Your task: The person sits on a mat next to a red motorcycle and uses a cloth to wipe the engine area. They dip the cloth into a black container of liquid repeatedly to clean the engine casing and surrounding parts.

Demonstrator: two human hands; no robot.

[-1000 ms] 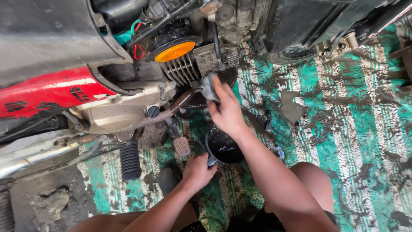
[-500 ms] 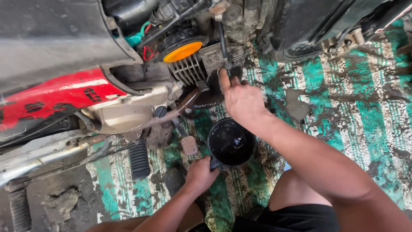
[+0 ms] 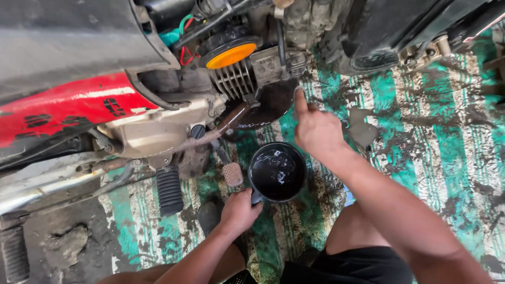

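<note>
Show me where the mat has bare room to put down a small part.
Free: striped mat right of the right hand, below the dark casing. Crowded: around the cup of oil in the left hand, brake pedal, footpeg.

A green-and-white striped mat (image 3: 431,137) is covering the floor (image 3: 58,247), smeared with dark oily stains. A black cup (image 3: 277,172) of dark liquid is sitting on it, just below the engine (image 3: 247,73). A grey scrap (image 3: 360,129) is lying on the mat to the cup's right. At lower left, bare, grimy concrete is showing beside the mat's edge.
</note>
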